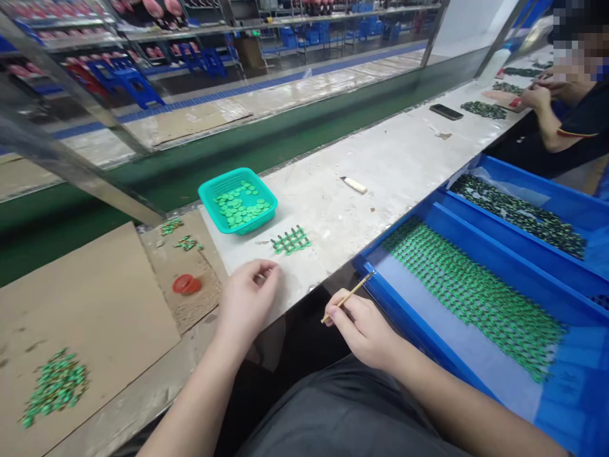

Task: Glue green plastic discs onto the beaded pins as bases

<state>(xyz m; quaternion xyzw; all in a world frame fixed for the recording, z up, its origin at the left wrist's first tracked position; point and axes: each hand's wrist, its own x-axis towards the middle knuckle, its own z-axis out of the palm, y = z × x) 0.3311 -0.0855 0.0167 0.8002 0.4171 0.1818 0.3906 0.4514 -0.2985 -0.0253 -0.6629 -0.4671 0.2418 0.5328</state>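
Observation:
My left hand (pixel 248 297) hovers at the table's front edge with thumb and fingers pinched together; whatever they hold, if anything, is hidden. Just beyond it lies a small group of green pieces with dark tips (pixel 291 241), set out in rows. My right hand (pixel 358 322) grips a thin wooden stick (pixel 349 296) between thumb and fingers, its far end pointing up and right. That end is near the corner of a blue tray (pixel 431 349), where many similar green pieces (pixel 471 285) lie in rows. A teal basket (pixel 238 223) behind my left hand contains flat green discs (pixel 245 206).
A white-handled knife (pixel 354 185) and a phone (pixel 446 112) lie on the white table (pixel 328 209). Left are a red lid-like dish (pixel 186 284) and a green pile (pixel 57 384) on cardboard (pixel 109 304). Another blue tray (pixel 566 203) stands right, near a co-worker (pixel 575 108).

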